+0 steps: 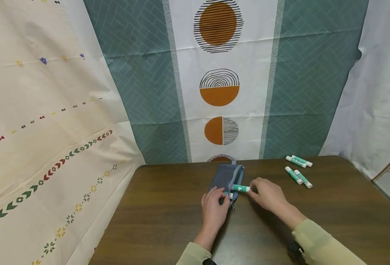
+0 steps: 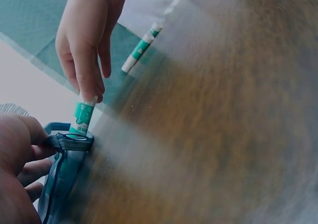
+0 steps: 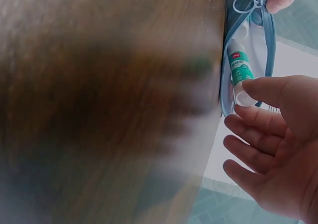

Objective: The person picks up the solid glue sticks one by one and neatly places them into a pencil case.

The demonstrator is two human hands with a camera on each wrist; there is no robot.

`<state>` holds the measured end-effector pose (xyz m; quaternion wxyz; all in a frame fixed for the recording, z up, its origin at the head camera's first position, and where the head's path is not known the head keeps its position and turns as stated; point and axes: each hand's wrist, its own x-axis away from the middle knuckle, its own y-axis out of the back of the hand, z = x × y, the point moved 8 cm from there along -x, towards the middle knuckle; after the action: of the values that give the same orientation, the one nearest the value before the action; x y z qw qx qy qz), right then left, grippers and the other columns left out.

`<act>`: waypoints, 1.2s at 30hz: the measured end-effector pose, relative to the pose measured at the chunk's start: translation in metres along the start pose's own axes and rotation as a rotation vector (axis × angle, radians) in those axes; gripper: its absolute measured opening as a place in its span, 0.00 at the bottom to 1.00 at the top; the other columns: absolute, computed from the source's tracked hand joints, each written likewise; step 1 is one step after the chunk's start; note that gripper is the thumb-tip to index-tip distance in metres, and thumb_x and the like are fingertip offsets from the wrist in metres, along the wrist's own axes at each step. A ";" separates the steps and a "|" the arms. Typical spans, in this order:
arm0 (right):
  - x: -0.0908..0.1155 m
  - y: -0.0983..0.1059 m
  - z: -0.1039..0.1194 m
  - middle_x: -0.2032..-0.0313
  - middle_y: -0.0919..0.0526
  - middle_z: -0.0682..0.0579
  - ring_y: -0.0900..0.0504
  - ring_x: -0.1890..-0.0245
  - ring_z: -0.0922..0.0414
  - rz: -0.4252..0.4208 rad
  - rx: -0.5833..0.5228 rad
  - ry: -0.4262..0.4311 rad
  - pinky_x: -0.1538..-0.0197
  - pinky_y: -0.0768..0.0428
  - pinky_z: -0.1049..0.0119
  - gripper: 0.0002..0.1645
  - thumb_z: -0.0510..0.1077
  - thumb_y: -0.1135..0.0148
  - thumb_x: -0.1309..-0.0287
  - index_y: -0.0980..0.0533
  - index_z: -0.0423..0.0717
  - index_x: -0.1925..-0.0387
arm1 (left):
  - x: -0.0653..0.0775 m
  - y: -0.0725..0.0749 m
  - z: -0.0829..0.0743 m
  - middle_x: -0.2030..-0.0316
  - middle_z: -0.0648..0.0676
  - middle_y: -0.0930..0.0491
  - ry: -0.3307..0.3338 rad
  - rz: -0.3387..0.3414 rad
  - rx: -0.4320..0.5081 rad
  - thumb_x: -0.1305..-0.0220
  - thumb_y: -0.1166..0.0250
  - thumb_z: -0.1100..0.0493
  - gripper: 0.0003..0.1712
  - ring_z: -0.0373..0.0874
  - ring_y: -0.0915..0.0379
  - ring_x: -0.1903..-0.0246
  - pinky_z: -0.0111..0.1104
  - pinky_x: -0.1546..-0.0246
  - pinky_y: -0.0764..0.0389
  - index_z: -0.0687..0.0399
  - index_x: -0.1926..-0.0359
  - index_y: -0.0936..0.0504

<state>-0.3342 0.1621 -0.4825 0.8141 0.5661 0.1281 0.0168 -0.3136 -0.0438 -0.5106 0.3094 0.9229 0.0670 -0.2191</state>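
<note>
A blue zip pouch [image 1: 226, 177] lies on the table with its mouth facing right. My left hand [image 1: 214, 208] pinches the edge of the pouch near the zip pull, its thumb and fingers curled on the fabric. Between the thumb and fingers of my right hand [image 1: 268, 194] is the white end of a green-and-white glue stick [image 1: 242, 188]. In the right wrist view the other end of that glue stick [image 3: 240, 67] is inside the pouch's opening. Another white-ended stick [image 3: 242, 30] shows deeper in the pouch, partly hidden.
Several more glue sticks lie at the table's back right, one pair [image 1: 299, 161] behind another pair [image 1: 298, 177]. The brown wooden table [image 1: 168, 213] ends at a patterned curtain [image 1: 155, 92] behind and a cream cloth [image 1: 65, 165] on the left.
</note>
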 end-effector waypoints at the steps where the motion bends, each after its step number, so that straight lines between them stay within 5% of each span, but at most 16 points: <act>1: 0.000 -0.001 0.001 0.56 0.12 0.48 0.15 0.62 0.52 -0.001 -0.001 0.001 0.61 0.15 0.49 0.12 0.48 0.21 0.34 0.13 0.44 0.57 | 0.000 0.000 0.000 0.45 0.51 0.09 0.004 0.003 0.001 0.32 0.26 0.61 0.07 0.56 0.20 0.32 0.71 0.29 0.37 0.50 0.69 0.11; 19: -0.008 -0.015 0.015 0.60 0.14 0.51 0.18 0.64 0.55 0.052 -0.009 -0.010 0.58 0.13 0.50 0.13 0.49 0.20 0.34 0.11 0.45 0.56 | -0.002 -0.002 0.002 0.42 0.50 0.10 0.043 0.044 -0.002 0.30 0.26 0.60 0.05 0.54 0.21 0.30 0.70 0.26 0.39 0.50 0.66 0.08; 36: -0.013 -0.023 0.028 0.60 0.14 0.51 0.18 0.63 0.54 0.061 -0.001 0.012 0.58 0.13 0.50 0.16 0.53 0.21 0.34 0.10 0.45 0.53 | -0.001 -0.001 -0.001 0.44 0.51 0.09 0.009 0.014 -0.016 0.32 0.26 0.61 0.05 0.53 0.19 0.32 0.71 0.28 0.37 0.51 0.68 0.09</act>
<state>-0.3435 0.1258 -0.4923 0.8128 0.5691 0.1157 0.0454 -0.3149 -0.0422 -0.5101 0.3178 0.9219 0.0639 -0.2122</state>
